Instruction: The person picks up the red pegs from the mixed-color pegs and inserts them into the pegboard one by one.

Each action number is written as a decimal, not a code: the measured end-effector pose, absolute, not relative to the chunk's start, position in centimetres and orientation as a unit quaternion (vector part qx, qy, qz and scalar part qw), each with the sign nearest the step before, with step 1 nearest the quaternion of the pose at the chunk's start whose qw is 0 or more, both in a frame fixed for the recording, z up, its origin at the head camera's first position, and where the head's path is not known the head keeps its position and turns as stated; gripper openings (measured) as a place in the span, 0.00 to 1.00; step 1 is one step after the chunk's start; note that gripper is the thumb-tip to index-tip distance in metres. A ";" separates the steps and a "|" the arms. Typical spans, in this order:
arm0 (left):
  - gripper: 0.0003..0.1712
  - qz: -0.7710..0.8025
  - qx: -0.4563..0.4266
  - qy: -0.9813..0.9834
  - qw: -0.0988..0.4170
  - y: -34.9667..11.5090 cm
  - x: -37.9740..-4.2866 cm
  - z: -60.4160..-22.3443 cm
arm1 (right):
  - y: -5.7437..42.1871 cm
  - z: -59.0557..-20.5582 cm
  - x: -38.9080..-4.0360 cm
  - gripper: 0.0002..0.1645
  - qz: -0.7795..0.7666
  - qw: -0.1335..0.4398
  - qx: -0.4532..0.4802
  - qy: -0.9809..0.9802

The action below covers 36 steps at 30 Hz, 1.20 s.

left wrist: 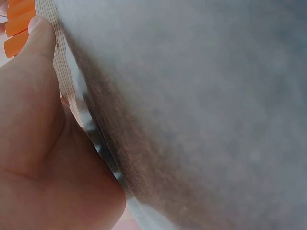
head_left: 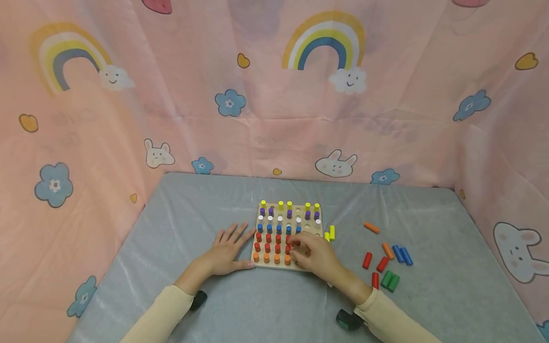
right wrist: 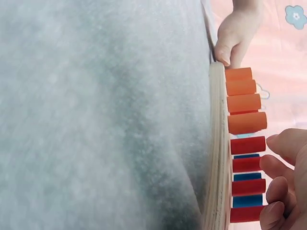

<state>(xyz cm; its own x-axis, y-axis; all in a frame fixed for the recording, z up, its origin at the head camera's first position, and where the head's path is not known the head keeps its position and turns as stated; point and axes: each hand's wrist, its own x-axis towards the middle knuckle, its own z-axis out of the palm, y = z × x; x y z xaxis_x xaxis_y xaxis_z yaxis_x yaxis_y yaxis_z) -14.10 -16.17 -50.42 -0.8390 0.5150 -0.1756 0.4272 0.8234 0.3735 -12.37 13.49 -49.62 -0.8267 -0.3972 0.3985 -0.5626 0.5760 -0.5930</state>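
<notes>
A wooden pegboard lies flat on the table, with rows of yellow, purple, white, blue, red and orange pegs. My left hand rests beside it with fingers spread, the thumb against its front left corner. In the left wrist view this thumb lies along the wooden edge near orange pegs. Over the right part of the board is my right hand, thumb and index finger apart near the red pegs. In the right wrist view its fingertips are close to the tops of red pegs; contact is unclear.
Two yellow pegs lie just right of the board. Farther right are loose orange, blue, red and green pegs. A pink patterned curtain stands behind the grey table cover.
</notes>
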 end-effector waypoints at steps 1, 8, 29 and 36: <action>0.54 0.161 0.248 0.945 0.136 -16.2 -14.1 -50.4 | 13.6 -49.6 -12.3 0.13 0.375 0.114 0.272 -0.879; 0.54 0.150 0.244 0.947 0.146 -16.1 -14.2 -50.3 | 15.1 -49.2 -12.1 0.13 0.399 0.125 0.270 -0.868; 0.55 0.158 0.245 0.947 0.138 -16.4 -14.3 -51.5 | 22.4 -49.0 -11.4 0.14 0.346 0.118 0.165 -0.916; 0.54 0.160 0.248 0.945 0.141 -16.2 -14.1 -50.5 | 24.5 -49.4 -11.7 0.16 0.326 0.155 0.172 -0.917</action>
<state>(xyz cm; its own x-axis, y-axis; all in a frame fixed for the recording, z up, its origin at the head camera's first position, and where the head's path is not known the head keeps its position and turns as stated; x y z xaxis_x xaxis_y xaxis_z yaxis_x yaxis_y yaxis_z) -14.12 -16.16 -50.50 -0.8371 0.5137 -0.1879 0.4236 0.8262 0.3715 -11.70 24.54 -49.38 -0.8928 -0.2150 0.3958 -0.4166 0.7283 -0.5442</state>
